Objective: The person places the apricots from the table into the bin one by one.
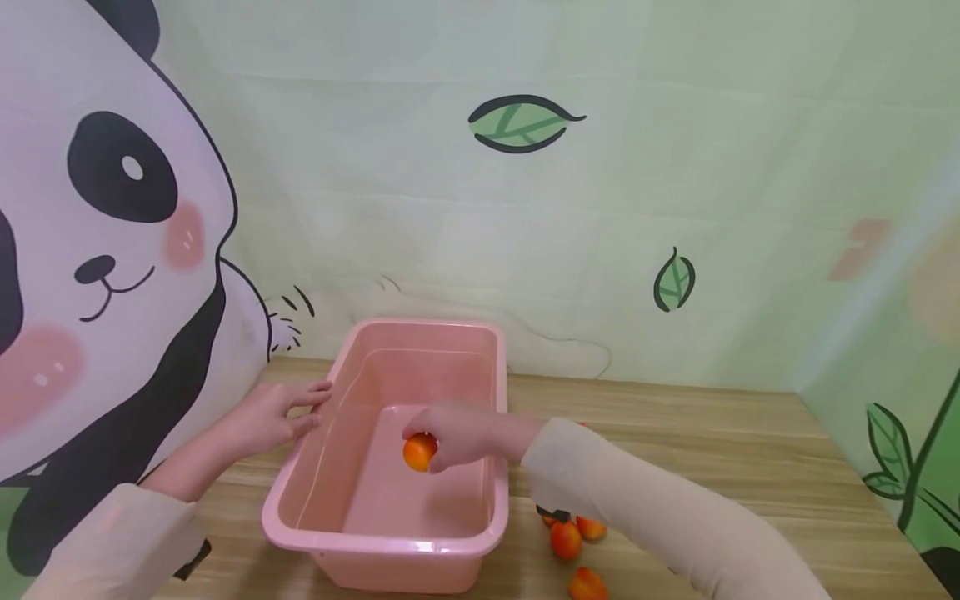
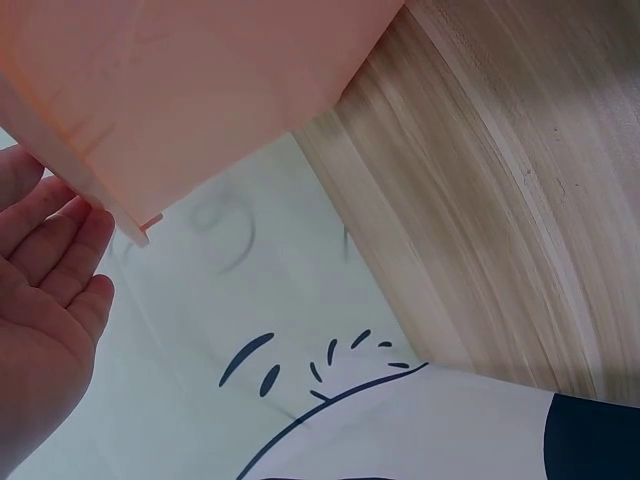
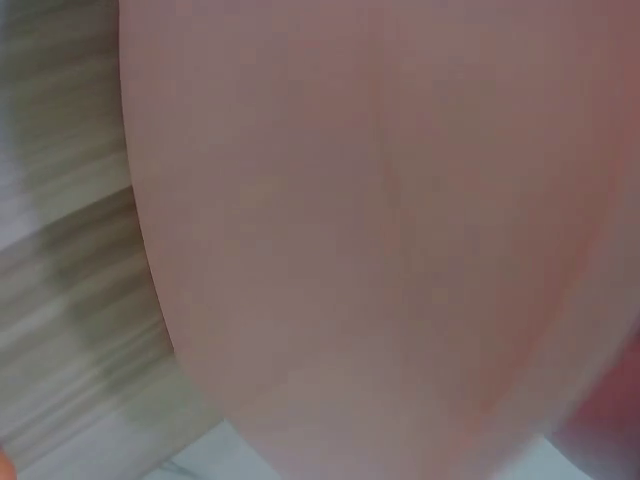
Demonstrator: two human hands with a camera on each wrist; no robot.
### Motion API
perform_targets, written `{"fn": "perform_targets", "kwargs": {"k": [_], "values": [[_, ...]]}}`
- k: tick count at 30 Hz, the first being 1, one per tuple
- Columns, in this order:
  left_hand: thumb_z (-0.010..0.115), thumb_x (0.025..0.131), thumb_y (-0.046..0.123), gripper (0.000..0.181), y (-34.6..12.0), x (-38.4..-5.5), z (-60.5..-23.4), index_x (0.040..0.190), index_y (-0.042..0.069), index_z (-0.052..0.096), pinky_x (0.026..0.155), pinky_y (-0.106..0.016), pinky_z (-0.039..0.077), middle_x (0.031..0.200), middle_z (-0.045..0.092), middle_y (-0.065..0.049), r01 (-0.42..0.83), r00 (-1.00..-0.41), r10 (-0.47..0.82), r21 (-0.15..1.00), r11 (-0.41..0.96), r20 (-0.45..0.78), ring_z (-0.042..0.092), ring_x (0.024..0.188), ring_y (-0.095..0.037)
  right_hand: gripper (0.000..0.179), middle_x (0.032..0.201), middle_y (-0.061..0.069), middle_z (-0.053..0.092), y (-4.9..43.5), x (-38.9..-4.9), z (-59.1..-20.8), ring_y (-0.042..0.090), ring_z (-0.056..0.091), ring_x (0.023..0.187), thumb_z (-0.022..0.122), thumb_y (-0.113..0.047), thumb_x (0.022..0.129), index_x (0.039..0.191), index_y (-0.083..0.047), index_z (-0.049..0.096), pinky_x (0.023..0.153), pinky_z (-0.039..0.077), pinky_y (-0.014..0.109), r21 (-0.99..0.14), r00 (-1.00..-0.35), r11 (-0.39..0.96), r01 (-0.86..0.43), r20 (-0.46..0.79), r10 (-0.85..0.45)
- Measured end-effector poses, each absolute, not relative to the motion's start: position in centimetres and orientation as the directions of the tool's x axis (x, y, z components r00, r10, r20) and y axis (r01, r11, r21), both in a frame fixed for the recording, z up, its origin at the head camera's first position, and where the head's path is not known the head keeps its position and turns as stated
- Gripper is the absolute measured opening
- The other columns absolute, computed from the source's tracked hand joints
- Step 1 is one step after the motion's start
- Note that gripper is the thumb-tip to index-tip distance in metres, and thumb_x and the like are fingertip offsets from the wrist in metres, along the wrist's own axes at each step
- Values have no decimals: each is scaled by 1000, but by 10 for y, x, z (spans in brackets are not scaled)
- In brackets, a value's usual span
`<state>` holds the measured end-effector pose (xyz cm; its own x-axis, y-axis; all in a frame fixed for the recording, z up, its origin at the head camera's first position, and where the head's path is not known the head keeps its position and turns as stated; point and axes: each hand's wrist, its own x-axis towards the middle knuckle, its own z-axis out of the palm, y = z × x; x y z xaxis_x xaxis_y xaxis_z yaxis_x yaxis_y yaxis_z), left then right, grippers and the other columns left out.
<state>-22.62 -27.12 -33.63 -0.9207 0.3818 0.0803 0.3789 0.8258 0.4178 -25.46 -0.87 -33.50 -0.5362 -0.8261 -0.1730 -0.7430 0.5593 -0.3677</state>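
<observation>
My right hand (image 1: 457, 433) is inside the pink plastic basin (image 1: 495, 342), gripping a round orange-red fruit (image 1: 418, 452) between thumb and fingers above the basin floor. At the left side of the basin, my left hand (image 1: 262, 419) touches the rim with its fingers. In the left wrist view the left hand (image 2: 50, 300) has its fingertips right against the rim's outer edge. The basin wall (image 3: 380, 220) fills most of the right wrist view and hides the fruit.
Several orange-red fruits (image 1: 566, 540) lie on the wooden table (image 1: 720, 450) right of the basin, partly hidden by the right sleeve (image 1: 645, 508). A printed cloth (image 1: 405, 167) with a panda and leaves hangs behind the table.
</observation>
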Motion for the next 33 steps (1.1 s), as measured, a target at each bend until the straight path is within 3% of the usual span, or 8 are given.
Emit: {"fn": "perform_targets", "kwargs": {"k": [8, 15, 22, 28, 33], "values": [[61, 81, 10, 42, -270, -226, -334, 119, -5, 52, 46, -21, 33, 128, 46, -22, 403, -912, 395, 405, 821, 106, 46, 64, -13, 31, 82, -9, 55, -17, -256, -353, 8, 48, 78, 71, -12, 74, 103, -17, 62, 75, 40, 19, -369, -530, 566, -737, -205, -823], [60, 81, 9, 41, -271, -227, -336, 118, -6, 52, 44, -21, 33, 127, 47, -21, 401, -913, 393, 403, 822, 108, 31, 49, -9, 26, 78, -9, 54, -21, -256, -362, 8, 47, 75, 72, -14, 72, 96, -19, 63, 72, 39, 19, -340, -538, 587, -735, -236, -809], [61, 80, 7, 39, -272, -228, -336, 116, -6, 54, 45, -21, 32, 125, 49, -21, 419, -907, 401, 382, 823, 130, 32, 51, -9, 23, 76, -7, 55, -23, -256, -366, 10, 48, 74, 72, -13, 72, 93, -18, 65, 71, 40, 20, -332, -542, 616, -714, -295, -787], [60, 81, 7, 40, -272, -227, -336, 117, -6, 53, 45, -21, 33, 126, 47, -22, 414, -908, 402, 388, 823, 117, 33, 50, -9, 40, 98, -5, 62, -22, -255, -363, 9, 54, 85, 72, -17, 72, 110, -18, 60, 79, 45, 22, -330, -549, 633, -700, -320, -773], [61, 80, 7, 40, -271, -228, -337, 117, -7, 53, 45, -21, 33, 126, 48, -22, 421, -905, 408, 390, 819, 120, 37, 54, -10, 44, 111, -3, 58, -4, -260, -339, 9, 54, 89, 68, -17, 77, 119, -18, 54, 76, 47, 21, -417, -573, 625, -659, -259, -777]]}}
